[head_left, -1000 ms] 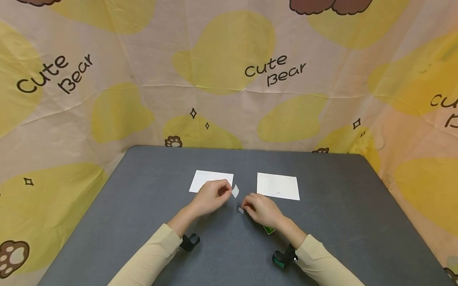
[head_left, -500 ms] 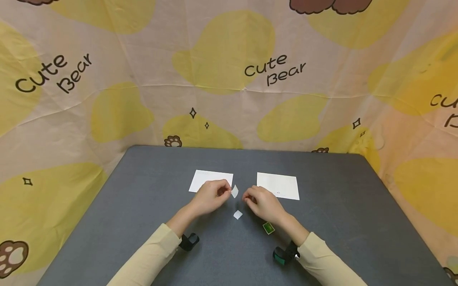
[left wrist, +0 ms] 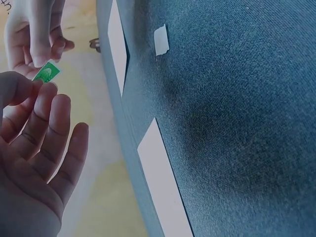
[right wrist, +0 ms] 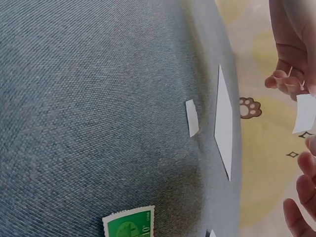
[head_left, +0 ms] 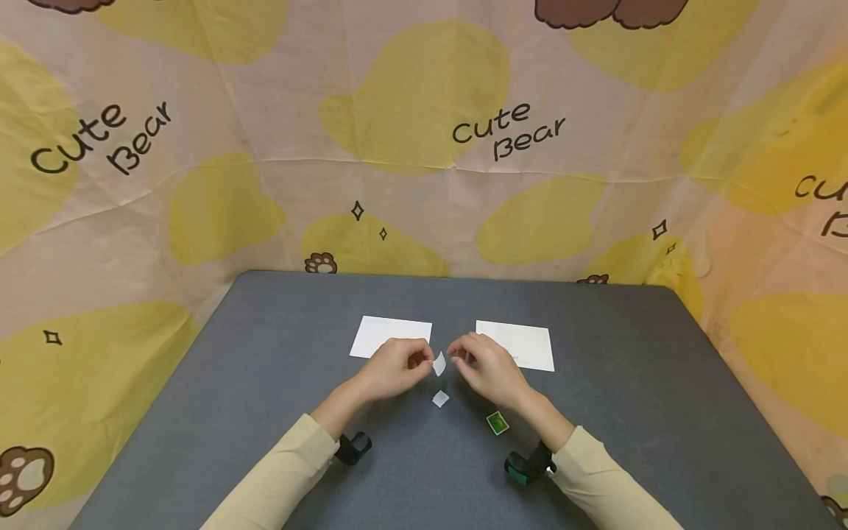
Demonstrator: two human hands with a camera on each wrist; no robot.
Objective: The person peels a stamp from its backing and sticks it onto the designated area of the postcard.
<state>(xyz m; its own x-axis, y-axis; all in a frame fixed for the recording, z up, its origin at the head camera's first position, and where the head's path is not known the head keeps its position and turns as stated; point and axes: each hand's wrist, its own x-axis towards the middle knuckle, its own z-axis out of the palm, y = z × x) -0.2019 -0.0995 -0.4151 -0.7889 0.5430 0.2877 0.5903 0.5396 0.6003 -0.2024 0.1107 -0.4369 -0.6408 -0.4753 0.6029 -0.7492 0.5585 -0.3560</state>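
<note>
Between thumb and fingertips, my left hand (head_left: 395,368) pinches a postage stamp (left wrist: 47,72). Its green printed face shows in the left wrist view; its white back (right wrist: 305,113) faces the right wrist camera. Close on the stamp's right side, my right hand (head_left: 493,370) hovers with loosely bent fingers and grips nothing I can make out; whether a fingertip touches the stamp is unclear. Below both hands a small white piece of paper (head_left: 440,399) lies on the table. A second green stamp (head_left: 497,422) lies face up under my right wrist, its perforated edge visible in the right wrist view.
Two white paper rectangles lie on the grey table (head_left: 616,383) beyond my hands: the left one (head_left: 380,333) partly behind my left hand, the right one (head_left: 533,346) partly behind my right. A patterned cloth (head_left: 411,96) hangs behind the table's far edge.
My right hand has let go of the small white paper on the table and risen beside the held stamp. My left hand has shifted slightly right, still pinching the stamp.
</note>
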